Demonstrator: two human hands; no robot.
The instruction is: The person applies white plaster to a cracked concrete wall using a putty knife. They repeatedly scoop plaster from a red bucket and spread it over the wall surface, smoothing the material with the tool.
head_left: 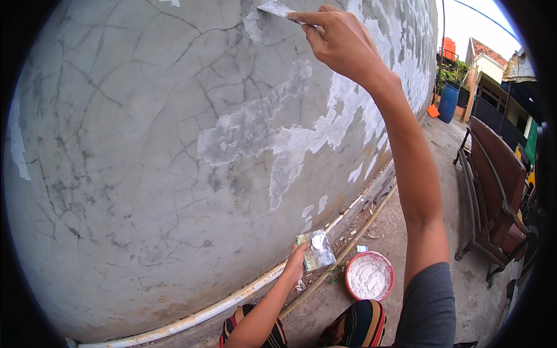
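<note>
Right now, the scraper (275,8) is up at the far edge of the view, its flat blade laid against the grey wall (127,174) or just off it; which of the two, I cannot tell. The right hand (345,46) has its fingers closed around the handle, the arm stretched far out and upward. Beside the blade is a small smear of pale filler (257,29), and nearer, across the middle of the wall, spreads a larger patch (243,136), greyish on its left and whiter on its right. Thin cracks branch over the wall to the left. Low and near, the left hand (295,264) grips the left edge of a small flat board (321,261), its fingers closed on it, with a dab of white paste (317,240) on top. To the right of the board, a red bowl (348,281) of white paste sits on the ground (418,232). A white pipe (232,298) follows the foot of the wall, and a long pole (371,219) lies just beside it. Farther right stands a brown bench (502,168), with a blue barrel (448,104) beyond it.
</note>
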